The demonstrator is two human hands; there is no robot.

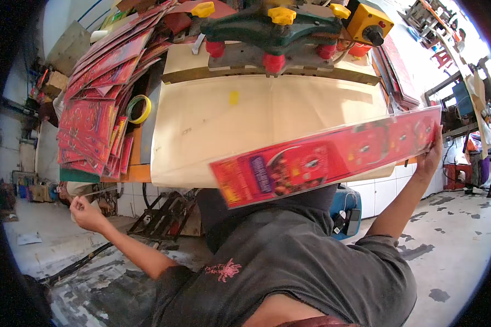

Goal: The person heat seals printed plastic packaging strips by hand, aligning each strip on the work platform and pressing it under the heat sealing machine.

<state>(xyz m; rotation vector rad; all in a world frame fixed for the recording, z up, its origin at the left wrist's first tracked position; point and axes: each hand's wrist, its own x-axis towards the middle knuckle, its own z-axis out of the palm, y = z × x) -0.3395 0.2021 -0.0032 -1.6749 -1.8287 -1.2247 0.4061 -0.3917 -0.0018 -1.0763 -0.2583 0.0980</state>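
My right hand (432, 154) grips the right end of a long red printed plastic packaging sheet (311, 163). The sheet is tilted, its left end lower, and hangs over the front edge of the pale work board (202, 125). Food pictures and a purple label are printed on it, under a glossy clear layer. Out to the left, below the table edge, my left hand (89, 214) is closed with its fingers pinched together. What looks like a thin pale strip (102, 192) runs out from the fingertips.
A press head (273, 32) with yellow knobs spans the board's far side. Untidy piles of red printed sheets (93, 120) lie at left, beside a yellow tape roll (139, 109). More sheets (395, 76) are stacked at right, near a yellow control box (368, 24).
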